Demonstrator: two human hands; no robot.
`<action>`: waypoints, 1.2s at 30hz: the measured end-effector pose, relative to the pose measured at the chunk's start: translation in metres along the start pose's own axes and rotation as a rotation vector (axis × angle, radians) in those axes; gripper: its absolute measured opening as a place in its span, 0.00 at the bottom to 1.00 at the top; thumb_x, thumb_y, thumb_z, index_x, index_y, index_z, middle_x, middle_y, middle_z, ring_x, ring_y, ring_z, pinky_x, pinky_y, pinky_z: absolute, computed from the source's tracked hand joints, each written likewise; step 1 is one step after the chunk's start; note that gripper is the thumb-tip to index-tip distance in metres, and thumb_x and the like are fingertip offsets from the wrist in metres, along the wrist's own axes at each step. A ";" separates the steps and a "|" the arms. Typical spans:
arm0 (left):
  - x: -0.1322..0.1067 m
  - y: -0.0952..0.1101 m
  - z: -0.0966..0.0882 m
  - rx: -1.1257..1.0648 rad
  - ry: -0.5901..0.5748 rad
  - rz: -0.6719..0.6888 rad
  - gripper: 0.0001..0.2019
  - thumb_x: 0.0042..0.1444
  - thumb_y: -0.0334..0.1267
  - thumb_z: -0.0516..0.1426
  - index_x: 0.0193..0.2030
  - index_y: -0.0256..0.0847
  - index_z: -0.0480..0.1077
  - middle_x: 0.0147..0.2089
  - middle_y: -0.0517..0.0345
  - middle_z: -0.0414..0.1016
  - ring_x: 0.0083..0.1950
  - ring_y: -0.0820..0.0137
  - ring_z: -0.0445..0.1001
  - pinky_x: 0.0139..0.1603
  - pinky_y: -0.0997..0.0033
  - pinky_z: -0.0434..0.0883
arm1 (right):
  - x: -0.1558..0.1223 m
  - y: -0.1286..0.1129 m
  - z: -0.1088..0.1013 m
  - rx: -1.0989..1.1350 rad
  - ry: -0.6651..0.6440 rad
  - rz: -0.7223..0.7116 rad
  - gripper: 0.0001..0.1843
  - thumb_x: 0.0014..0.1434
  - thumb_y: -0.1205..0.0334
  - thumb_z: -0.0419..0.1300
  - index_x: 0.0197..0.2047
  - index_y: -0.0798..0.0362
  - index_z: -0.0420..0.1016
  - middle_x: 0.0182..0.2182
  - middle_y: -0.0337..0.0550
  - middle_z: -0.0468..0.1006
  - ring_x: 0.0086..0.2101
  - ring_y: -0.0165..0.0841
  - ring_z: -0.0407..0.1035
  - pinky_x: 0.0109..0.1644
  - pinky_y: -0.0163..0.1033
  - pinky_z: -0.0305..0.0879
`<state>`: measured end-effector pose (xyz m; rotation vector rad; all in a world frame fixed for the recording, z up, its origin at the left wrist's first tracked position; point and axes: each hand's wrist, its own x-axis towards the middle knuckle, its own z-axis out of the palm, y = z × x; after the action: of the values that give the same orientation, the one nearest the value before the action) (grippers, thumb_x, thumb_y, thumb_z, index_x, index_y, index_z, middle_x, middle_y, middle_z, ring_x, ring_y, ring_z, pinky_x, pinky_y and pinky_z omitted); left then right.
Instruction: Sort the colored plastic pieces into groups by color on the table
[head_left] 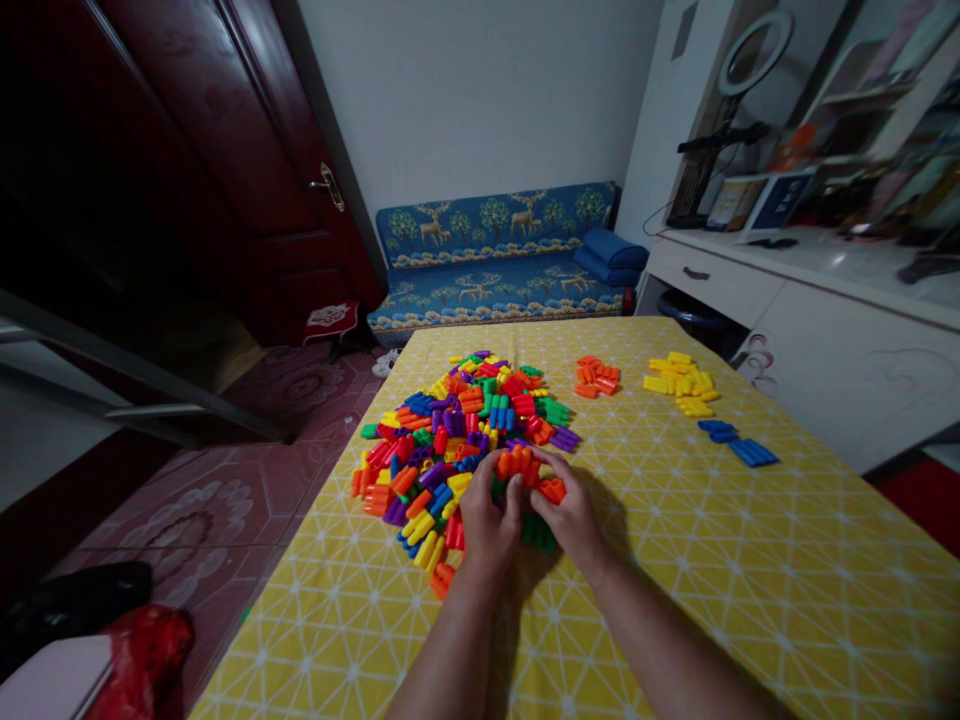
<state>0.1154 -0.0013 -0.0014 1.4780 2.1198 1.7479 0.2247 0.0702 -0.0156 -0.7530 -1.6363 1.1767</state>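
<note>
A heap of mixed plastic building blocks (pixel 420 450) in red, orange, yellow, green, blue and purple lies on the table. At its near right edge, my left hand (pixel 489 515) is closed on an orange building block (pixel 516 463). My right hand (pixel 571 510) sits close beside it, fingers curled round another orange building block (pixel 552 489). Green blocks (pixel 537 533) lie beneath the two hands, partly covered. Further right are separate groups: orange blocks (pixel 597 376), yellow blocks (pixel 681 382) and blue blocks (pixel 739 443).
The table has a yellow patterned cloth (pixel 675 560). Behind it stands a blue sofa (pixel 487 255) with deer on it. A white dresser (pixel 847 340) is at the right, a dark red door (pixel 247 150) at the left. Metal bars (pixel 165 390) slant in at the left.
</note>
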 end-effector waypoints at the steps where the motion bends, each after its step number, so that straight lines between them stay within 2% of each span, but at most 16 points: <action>1: 0.000 0.000 0.000 -0.008 0.008 -0.011 0.16 0.61 0.41 0.56 0.54 0.38 0.69 0.47 0.47 0.80 0.48 0.60 0.79 0.50 0.60 0.75 | -0.001 -0.003 -0.001 0.005 -0.017 0.001 0.26 0.54 0.62 0.61 0.57 0.48 0.72 0.55 0.47 0.76 0.54 0.40 0.72 0.58 0.47 0.71; 5: 0.000 0.002 -0.002 -0.055 0.013 -0.075 0.17 0.61 0.43 0.57 0.54 0.37 0.70 0.47 0.47 0.80 0.46 0.60 0.80 0.49 0.61 0.75 | -0.004 -0.010 -0.002 0.015 -0.088 0.002 0.30 0.58 0.55 0.63 0.63 0.47 0.68 0.60 0.48 0.72 0.59 0.40 0.68 0.62 0.49 0.67; 8: -0.001 0.003 -0.002 -0.103 -0.039 -0.103 0.18 0.63 0.44 0.55 0.55 0.37 0.70 0.45 0.49 0.81 0.45 0.61 0.80 0.46 0.63 0.75 | -0.004 -0.008 -0.001 -0.001 -0.066 -0.001 0.27 0.58 0.53 0.64 0.60 0.48 0.71 0.58 0.48 0.74 0.58 0.42 0.68 0.62 0.50 0.67; 10: -0.002 0.004 -0.002 -0.112 -0.059 -0.113 0.19 0.64 0.46 0.54 0.57 0.38 0.70 0.45 0.49 0.81 0.46 0.61 0.79 0.47 0.63 0.75 | -0.004 -0.005 0.000 -0.008 -0.010 0.006 0.22 0.57 0.53 0.64 0.54 0.50 0.75 0.52 0.49 0.79 0.52 0.42 0.73 0.57 0.49 0.72; 12: -0.003 0.003 -0.001 -0.105 -0.048 -0.115 0.19 0.65 0.46 0.53 0.57 0.38 0.69 0.47 0.48 0.81 0.48 0.60 0.79 0.48 0.62 0.75 | -0.004 -0.005 0.001 0.013 0.044 0.031 0.18 0.56 0.52 0.64 0.48 0.51 0.77 0.45 0.48 0.82 0.41 0.39 0.77 0.47 0.45 0.76; 15: -0.002 0.002 0.001 -0.100 0.004 -0.096 0.18 0.65 0.46 0.51 0.55 0.38 0.70 0.50 0.46 0.80 0.51 0.60 0.78 0.52 0.60 0.74 | -0.004 -0.009 -0.001 0.107 0.076 0.106 0.18 0.57 0.50 0.64 0.47 0.51 0.74 0.33 0.42 0.80 0.24 0.29 0.72 0.31 0.36 0.73; 17: -0.001 0.000 0.002 -0.101 0.030 -0.084 0.18 0.65 0.45 0.51 0.54 0.37 0.71 0.50 0.45 0.80 0.51 0.59 0.78 0.52 0.60 0.74 | -0.003 -0.012 -0.003 0.169 0.080 0.156 0.19 0.58 0.49 0.63 0.48 0.51 0.72 0.32 0.39 0.77 0.20 0.26 0.67 0.27 0.34 0.69; 19: 0.000 -0.001 0.002 -0.095 0.014 -0.074 0.17 0.64 0.44 0.52 0.53 0.37 0.72 0.49 0.45 0.80 0.50 0.59 0.79 0.51 0.59 0.75 | -0.002 -0.013 -0.004 0.183 0.076 0.172 0.20 0.57 0.48 0.63 0.48 0.50 0.72 0.36 0.41 0.78 0.22 0.26 0.68 0.28 0.34 0.70; 22: -0.001 0.001 0.001 -0.089 -0.104 -0.012 0.14 0.63 0.41 0.54 0.51 0.38 0.74 0.48 0.47 0.81 0.49 0.59 0.80 0.51 0.60 0.75 | -0.002 -0.012 -0.004 0.133 0.060 0.130 0.21 0.54 0.47 0.66 0.47 0.49 0.74 0.44 0.44 0.78 0.36 0.33 0.74 0.41 0.38 0.74; 24: -0.001 0.003 0.000 -0.086 -0.196 0.044 0.13 0.62 0.39 0.55 0.51 0.40 0.74 0.48 0.49 0.82 0.49 0.60 0.80 0.51 0.61 0.75 | -0.002 -0.011 -0.004 0.115 0.052 0.125 0.20 0.53 0.47 0.68 0.44 0.50 0.75 0.43 0.44 0.79 0.43 0.37 0.74 0.48 0.40 0.72; 25: -0.001 0.004 -0.001 -0.082 -0.231 0.066 0.13 0.62 0.39 0.55 0.51 0.40 0.74 0.48 0.49 0.82 0.49 0.60 0.80 0.51 0.62 0.75 | -0.003 -0.011 -0.003 0.127 0.051 0.142 0.19 0.53 0.47 0.68 0.42 0.50 0.76 0.41 0.44 0.79 0.43 0.37 0.74 0.48 0.40 0.72; 29: -0.003 0.006 0.000 -0.070 -0.271 0.076 0.15 0.64 0.38 0.53 0.56 0.41 0.70 0.50 0.49 0.80 0.49 0.62 0.79 0.50 0.64 0.74 | -0.003 -0.010 -0.003 0.285 0.115 0.245 0.20 0.54 0.45 0.67 0.41 0.51 0.75 0.34 0.40 0.78 0.31 0.30 0.72 0.35 0.34 0.70; 32: -0.004 0.004 0.000 -0.072 -0.210 -0.003 0.18 0.66 0.39 0.51 0.61 0.41 0.65 0.49 0.50 0.79 0.45 0.64 0.78 0.46 0.66 0.73 | 0.002 -0.007 -0.009 0.423 0.272 0.287 0.19 0.57 0.43 0.64 0.40 0.50 0.71 0.24 0.33 0.73 0.22 0.25 0.65 0.27 0.30 0.63; 34: -0.004 0.003 0.000 -0.093 -0.159 -0.019 0.17 0.66 0.38 0.50 0.59 0.41 0.68 0.48 0.50 0.79 0.46 0.65 0.77 0.47 0.66 0.72 | 0.006 -0.005 -0.015 0.441 0.326 0.277 0.19 0.58 0.42 0.63 0.38 0.50 0.70 0.21 0.31 0.70 0.21 0.25 0.64 0.26 0.30 0.61; 36: -0.002 0.004 -0.001 -0.143 -0.152 0.017 0.14 0.66 0.36 0.49 0.53 0.41 0.71 0.47 0.51 0.79 0.48 0.65 0.76 0.49 0.66 0.71 | 0.008 -0.004 -0.020 0.384 0.277 0.260 0.19 0.60 0.42 0.61 0.38 0.50 0.71 0.20 0.32 0.70 0.21 0.26 0.64 0.27 0.31 0.62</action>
<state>0.1182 -0.0032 0.0010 1.5400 1.8746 1.6933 0.2408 0.0830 -0.0070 -0.8500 -1.0643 1.4454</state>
